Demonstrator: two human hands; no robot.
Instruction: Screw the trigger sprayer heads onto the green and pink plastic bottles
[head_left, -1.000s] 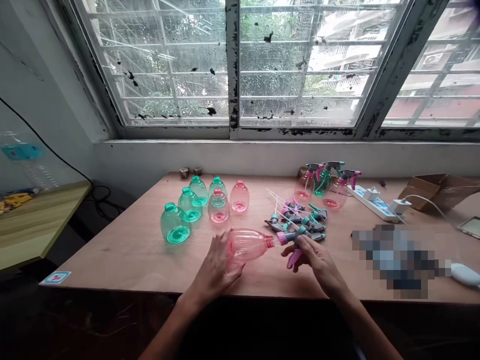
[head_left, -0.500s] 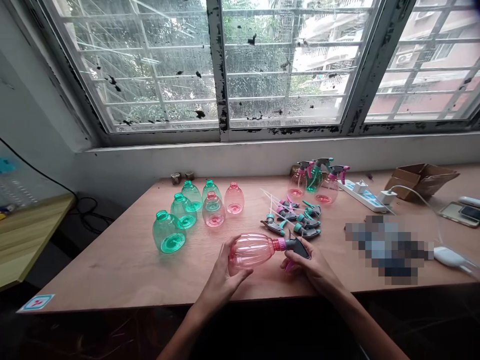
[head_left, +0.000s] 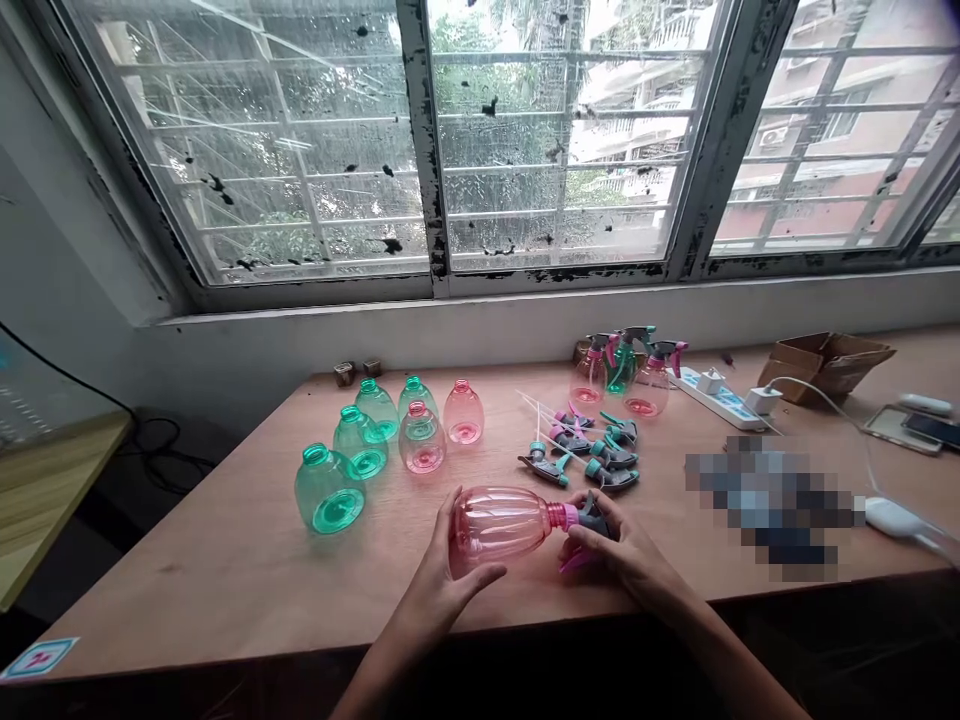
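My left hand (head_left: 446, 565) is wrapped round the base end of a clear pink spray bottle (head_left: 499, 525), which lies sideways above the table's front part. At its neck, my right hand (head_left: 611, 535) grips the black spray head (head_left: 592, 517) with the pink collar and pink trigger. Fingers hide part of that head. Beyond my hands lies a pile of loose trigger spray heads (head_left: 581, 448), black with green or pink parts and white tubes. To the left stand several open bottles without heads, green (head_left: 330, 490) and pink (head_left: 463, 412).
Fitted spray bottles (head_left: 649, 385) stand at the back, beside a white power strip (head_left: 720, 398). Farther right are an open cardboard box (head_left: 821, 368), phones (head_left: 904, 428) and a white cabled device (head_left: 896, 517). A blurred patch covers something right of my hands. A card (head_left: 39, 658) marks the left front corner.
The view has tilted slightly up and shifted right, so everything sits lower in the picture. My right hand has turned a little at the spray head; both hands keep their hold.
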